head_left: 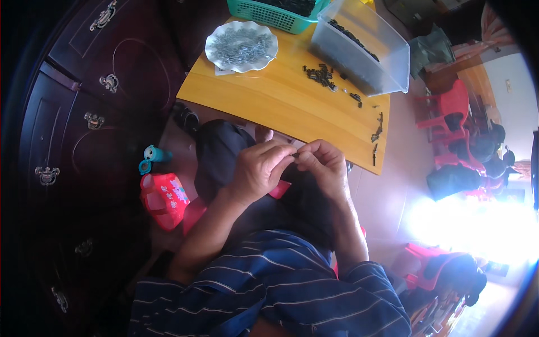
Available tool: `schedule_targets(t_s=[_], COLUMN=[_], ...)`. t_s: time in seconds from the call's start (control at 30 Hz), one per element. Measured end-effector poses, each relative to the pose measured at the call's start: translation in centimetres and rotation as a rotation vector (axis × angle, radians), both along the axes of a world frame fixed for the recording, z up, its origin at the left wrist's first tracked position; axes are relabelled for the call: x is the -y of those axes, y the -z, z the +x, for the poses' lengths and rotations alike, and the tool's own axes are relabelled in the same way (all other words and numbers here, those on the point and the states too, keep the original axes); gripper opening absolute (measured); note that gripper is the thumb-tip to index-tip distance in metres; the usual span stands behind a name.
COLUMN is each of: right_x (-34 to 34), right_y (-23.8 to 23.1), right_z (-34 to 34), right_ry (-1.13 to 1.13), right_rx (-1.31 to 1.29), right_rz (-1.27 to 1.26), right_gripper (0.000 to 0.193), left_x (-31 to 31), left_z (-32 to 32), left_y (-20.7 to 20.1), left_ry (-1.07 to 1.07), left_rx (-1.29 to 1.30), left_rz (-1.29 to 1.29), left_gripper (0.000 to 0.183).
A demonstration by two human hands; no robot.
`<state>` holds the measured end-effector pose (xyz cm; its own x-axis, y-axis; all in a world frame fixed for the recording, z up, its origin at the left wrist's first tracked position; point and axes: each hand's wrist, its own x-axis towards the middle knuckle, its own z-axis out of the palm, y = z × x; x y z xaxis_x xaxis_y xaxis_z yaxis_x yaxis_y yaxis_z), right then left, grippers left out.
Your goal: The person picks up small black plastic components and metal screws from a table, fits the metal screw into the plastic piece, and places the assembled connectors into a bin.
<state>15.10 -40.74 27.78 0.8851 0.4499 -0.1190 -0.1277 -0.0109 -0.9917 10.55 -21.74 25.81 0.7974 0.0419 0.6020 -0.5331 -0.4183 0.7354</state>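
Above my lap, just off the near edge of the yellow wooden table (241, 95), both hands meet at the fingertips. My left hand (261, 168) pinches a small dark piece (295, 155), mostly covered by the fingers. From the other side my right hand (324, 165) closes thumb and forefinger on that same piece. On the table lies a loose pile of small black parts (321, 76), with more black pieces (377, 132) strung along the right edge. A white scalloped plate (212, 42) holds many thin silvery metal bits.
A clear plastic bin (393, 70) with black parts stands at the table's far right, beside a green basket (269, 19). Left of my legs are a red bag (165, 202) and a teal bottle (160, 154). Dark drawers (84, 118) line the left; red chairs (452, 104) stand right.
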Motion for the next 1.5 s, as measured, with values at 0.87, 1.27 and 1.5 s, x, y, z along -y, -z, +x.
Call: schedule_targets(t_s=[0.87, 1.27, 1.5], right_x=[-1.7, -2.7, -2.1], right_y=[3.0, 3.4, 3.5], right_z=[-1.8, -2.6, -2.4], right_ry=[0.114, 0.066, 0.033], right_rx=[-0.293, -0.49, -0.434], right_rz=[0.338, 0.531, 0.554], right_gripper=[0.017, 0.032, 0.035], left_x=[0.6, 0.3, 0.5], left_z=[-0.1, -0.2, -0.2], left_y=[-0.5, 0.8, 0.0], left_ry=[-0.03, -0.061, 0.001], left_rx=[-0.108, -0.098, -0.109], left_rz=[-0.035, 0.064, 0.05], left_gripper=[0.058, 0.042, 0.038])
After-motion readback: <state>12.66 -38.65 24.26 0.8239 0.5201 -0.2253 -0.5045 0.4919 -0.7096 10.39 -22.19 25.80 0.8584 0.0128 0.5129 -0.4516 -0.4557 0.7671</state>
